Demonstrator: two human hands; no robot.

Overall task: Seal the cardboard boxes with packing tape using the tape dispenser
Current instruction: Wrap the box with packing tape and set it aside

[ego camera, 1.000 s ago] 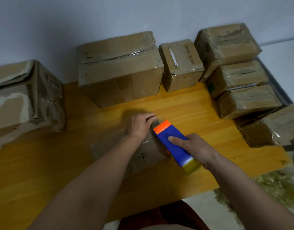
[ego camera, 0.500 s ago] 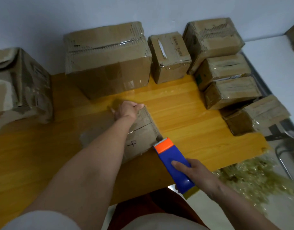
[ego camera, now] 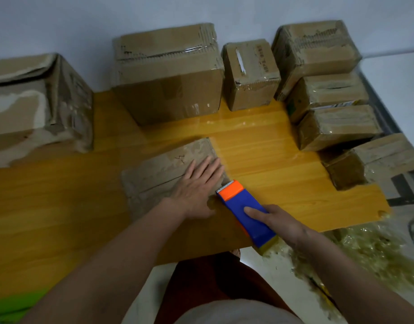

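1. Tabletop [ego camera: 283, 174] of orange wood is running from the wall toward the person, its near edge ending just under the tape dispenser [ego camera: 245, 206] and its right end stopping short beside a stack of sealed boxes [ego camera: 329, 108]. Open wood is lying between the flat box [ego camera: 164, 169] at centre and that stack; a large box [ego camera: 168, 73] and a small box [ego camera: 250, 73] are standing along the wall, and a worn box [ego camera: 38, 104] is sitting well apart at the left edge.
2. Compared with half a second ago, the left hand [ego camera: 196, 188] is no longer gripping the flat box's far corner; it is now lying on the box's near right part. The dispenser is now nearer the box, with its orange toothed end just beside the box's right corner.
3. Left-hand fingers [ego camera: 208, 164] are lying straight and slightly spread, pressing flat on the cardboard. The right hand [ego camera: 278, 223] is holding the blue dispenser body, index finger stretched along its top and the remaining fingers wrapping its far side. Crumpled clear tape [ego camera: 369, 249] is lying on the floor at the right.
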